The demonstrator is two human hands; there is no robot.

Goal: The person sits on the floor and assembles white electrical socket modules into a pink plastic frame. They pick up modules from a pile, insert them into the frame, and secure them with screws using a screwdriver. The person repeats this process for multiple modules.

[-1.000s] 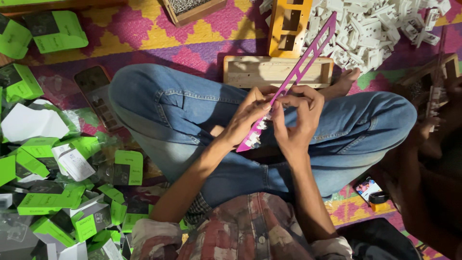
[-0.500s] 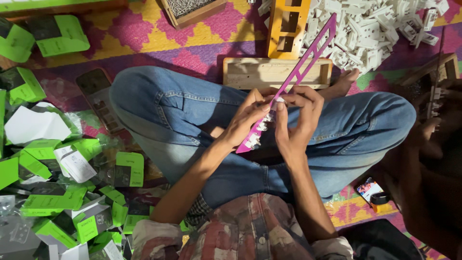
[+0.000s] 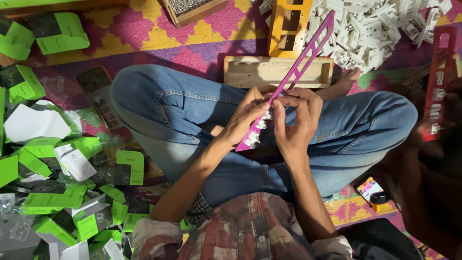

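**Magenta slotted strip held in both hands over the lap**

Magenta plastic strip point(image 3: 293, 77), long and cut with rectangular slots, slants from the person's lap up and away toward the white parts heap. Its lower end carries a few small white pieces point(image 3: 260, 126) seated in the slots. The left hand point(image 3: 245, 118) is closed around the strip's lower stretch, fingers curled against its edge. The right hand point(image 3: 296, 120) pinches the strip just above, thumb and fingertips pressed together on it; both hands touch each other there.

Beneath the hands lie the crossed legs in blue jeans point(image 3: 192, 125), with a bare foot point(image 3: 344, 82) showing beyond the right knee. Just past the hands sits a shallow wooden tray point(image 3: 250, 72) on the patterned mat point(image 3: 144, 33) of pink, yellow and purple. An orange slotted frame point(image 3: 288, 24) stands beyond the tray, and a heap of white plastic parts point(image 3: 375, 29) spreads to its right. A red slotted strip point(image 3: 440, 82) holding white pieces is at the far right edge. Green and white cardboard boxes point(image 3: 62, 192) are piled at the left, with a phone point(image 3: 96, 96) lying near the left knee.
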